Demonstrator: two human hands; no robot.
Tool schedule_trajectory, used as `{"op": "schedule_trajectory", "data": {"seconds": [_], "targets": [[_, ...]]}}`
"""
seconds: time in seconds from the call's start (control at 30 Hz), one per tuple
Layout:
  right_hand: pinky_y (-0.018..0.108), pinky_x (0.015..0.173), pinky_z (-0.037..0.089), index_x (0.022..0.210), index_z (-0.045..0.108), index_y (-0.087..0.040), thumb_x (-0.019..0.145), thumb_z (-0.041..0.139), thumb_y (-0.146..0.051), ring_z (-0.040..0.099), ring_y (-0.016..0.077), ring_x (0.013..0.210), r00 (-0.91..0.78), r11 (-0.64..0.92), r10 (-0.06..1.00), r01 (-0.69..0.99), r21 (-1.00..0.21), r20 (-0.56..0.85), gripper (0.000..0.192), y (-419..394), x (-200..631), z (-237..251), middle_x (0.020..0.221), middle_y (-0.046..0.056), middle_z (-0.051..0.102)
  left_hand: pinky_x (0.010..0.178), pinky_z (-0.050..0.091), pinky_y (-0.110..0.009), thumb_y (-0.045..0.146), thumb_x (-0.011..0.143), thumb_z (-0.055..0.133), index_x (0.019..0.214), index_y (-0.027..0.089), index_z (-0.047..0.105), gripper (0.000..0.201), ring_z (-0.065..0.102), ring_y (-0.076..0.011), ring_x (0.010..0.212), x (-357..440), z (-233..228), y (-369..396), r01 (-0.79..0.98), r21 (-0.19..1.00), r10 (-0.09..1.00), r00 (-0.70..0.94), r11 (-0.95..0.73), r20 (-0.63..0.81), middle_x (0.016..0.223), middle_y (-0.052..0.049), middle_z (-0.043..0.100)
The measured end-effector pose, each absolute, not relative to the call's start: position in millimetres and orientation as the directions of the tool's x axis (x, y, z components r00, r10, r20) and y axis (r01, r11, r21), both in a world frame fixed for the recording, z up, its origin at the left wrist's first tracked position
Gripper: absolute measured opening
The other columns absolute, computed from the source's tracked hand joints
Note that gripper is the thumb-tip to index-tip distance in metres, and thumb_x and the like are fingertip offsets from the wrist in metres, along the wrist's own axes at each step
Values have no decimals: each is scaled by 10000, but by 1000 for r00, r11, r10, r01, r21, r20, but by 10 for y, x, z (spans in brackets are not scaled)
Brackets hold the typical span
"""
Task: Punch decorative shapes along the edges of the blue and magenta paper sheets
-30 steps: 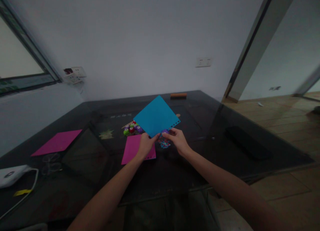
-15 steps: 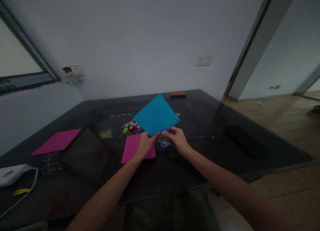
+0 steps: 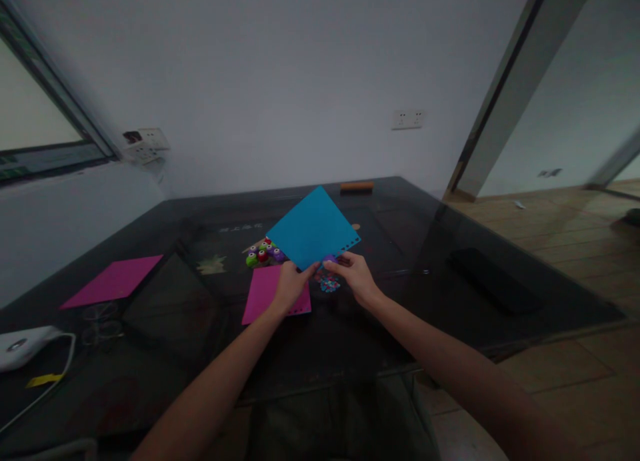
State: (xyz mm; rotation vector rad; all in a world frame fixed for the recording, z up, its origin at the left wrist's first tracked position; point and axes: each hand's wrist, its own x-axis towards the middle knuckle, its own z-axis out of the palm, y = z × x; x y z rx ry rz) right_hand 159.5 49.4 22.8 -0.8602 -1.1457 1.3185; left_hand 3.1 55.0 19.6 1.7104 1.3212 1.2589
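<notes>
A blue sheet of paper (image 3: 314,224) is held tilted above the dark table, with a row of small holes along its lower right edge. My left hand (image 3: 294,281) pinches its bottom corner. In my right hand (image 3: 351,274) is a small purple paper punch (image 3: 331,259), closed in the fingers against the sheet's lower edge. Below, a little heap of coloured paper bits (image 3: 329,284) lies on the table. Partly behind my left hand is a pink sheet (image 3: 263,293), also with holes along its near edge. Several round green, red and purple pieces (image 3: 263,255) sit beyond it.
Another pink sheet (image 3: 114,281) lies at the left, near a pair of glasses (image 3: 103,328) and a white device with a cable (image 3: 25,348). A long black case (image 3: 493,281) rests at the right. Near the wall is an orange-brown bar (image 3: 357,187).
Almost nothing differs. Both hands keep their hold at the lower edge of the blue sheet, and the view has shifted very slightly.
</notes>
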Motion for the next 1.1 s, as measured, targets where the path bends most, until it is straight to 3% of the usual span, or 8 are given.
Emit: {"op": "schedule_trajectory", "data": {"seconds": [1.1], "targets": [[329,657,504,745,669,-161,525,795,-360,633,189,644,-108,84,987,-299,-950,122,323,499,1596,218,737,45,695,560,463,-258,355,727,619,642,130,667,245,630,-188,595,30,182,557,346,891,952,27,-294,304,641,-49,707]]}}
